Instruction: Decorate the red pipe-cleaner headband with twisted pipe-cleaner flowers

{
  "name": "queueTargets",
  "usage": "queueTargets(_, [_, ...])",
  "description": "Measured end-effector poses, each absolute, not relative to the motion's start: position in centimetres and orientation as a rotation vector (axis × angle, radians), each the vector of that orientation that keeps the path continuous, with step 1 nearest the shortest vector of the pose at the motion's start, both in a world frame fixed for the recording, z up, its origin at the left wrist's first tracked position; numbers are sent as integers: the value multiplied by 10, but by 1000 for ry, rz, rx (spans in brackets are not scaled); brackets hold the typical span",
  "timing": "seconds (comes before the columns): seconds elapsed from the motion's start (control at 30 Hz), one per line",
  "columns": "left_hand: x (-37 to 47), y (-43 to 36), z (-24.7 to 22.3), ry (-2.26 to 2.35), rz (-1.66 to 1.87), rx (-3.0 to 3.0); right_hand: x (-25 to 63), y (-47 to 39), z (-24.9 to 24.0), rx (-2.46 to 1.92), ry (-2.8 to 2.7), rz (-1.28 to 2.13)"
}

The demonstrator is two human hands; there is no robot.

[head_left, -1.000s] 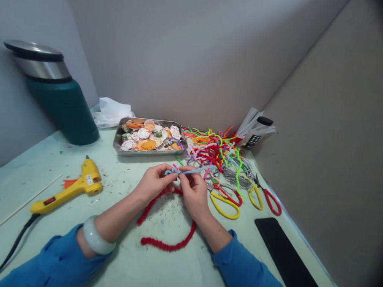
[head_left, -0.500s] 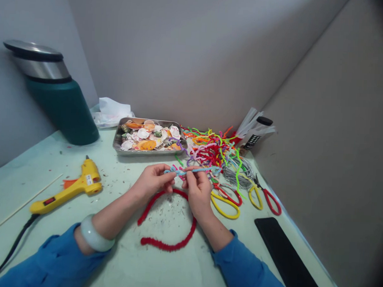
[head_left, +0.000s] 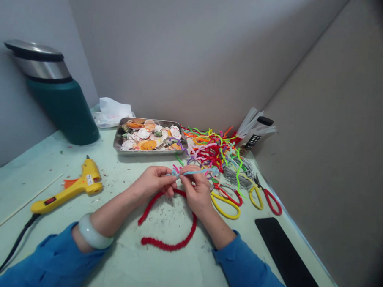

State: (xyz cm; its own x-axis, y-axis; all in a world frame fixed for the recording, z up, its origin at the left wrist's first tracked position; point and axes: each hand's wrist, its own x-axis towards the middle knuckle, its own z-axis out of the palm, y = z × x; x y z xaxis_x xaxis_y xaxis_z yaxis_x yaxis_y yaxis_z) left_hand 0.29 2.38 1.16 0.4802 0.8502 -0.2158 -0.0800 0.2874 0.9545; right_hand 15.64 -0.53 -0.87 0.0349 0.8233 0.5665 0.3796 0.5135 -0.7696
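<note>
A light blue pipe cleaner (head_left: 199, 172) is pinched between both hands, its free end pointing right. My left hand (head_left: 156, 179) closes thumb and fingers on the looped left part of it. My right hand (head_left: 196, 188) grips the same pipe cleaner beside the loops, fingertips almost touching the left ones. Some pink fuzzy bits show just behind the fingertips; whether they are joined to the blue one I cannot tell. Below the hands, a thick red fuzzy stem (head_left: 174, 247) lies curved in an open ring, partly covered by the right hand and wrist.
A yellow glue gun (head_left: 71, 191) lies at left near a green bottle (head_left: 62, 108). Behind the hands stand a metal tray (head_left: 149, 153) of shells and a heap of coloured pipe cleaners (head_left: 210, 152). Scissors (head_left: 225, 206), more scissors (head_left: 273, 202) and a black slab (head_left: 285, 253) lie right.
My right fingers have shifted slightly left along the blue pipe cleaner, closer to the left fingertips. Its free end now sits a little lower and further left.
</note>
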Motion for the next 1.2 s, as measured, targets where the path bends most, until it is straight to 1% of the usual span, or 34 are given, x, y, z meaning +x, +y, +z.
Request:
queueTargets(0.17, [3, 23, 13, 859, 712, 1151, 163, -4, -7, -1107, -1675, 522])
queueTargets(0.47, [2, 21, 15, 831, 717, 1154, 163, -3, -12, -1127, -1594, 567])
queueTargets(0.77, [4, 23, 12, 871, 705, 1164, 162, -4, -6, -1151, -1678, 460])
queueTargets(1.07, [2, 26, 1, 819, 672, 1276, 163, -4, -4, -1153, -1726, 433])
queueTargets(1.2, [3, 26, 1, 865, 657, 1292, 162, -4, -4, -1144, -1738, 413])
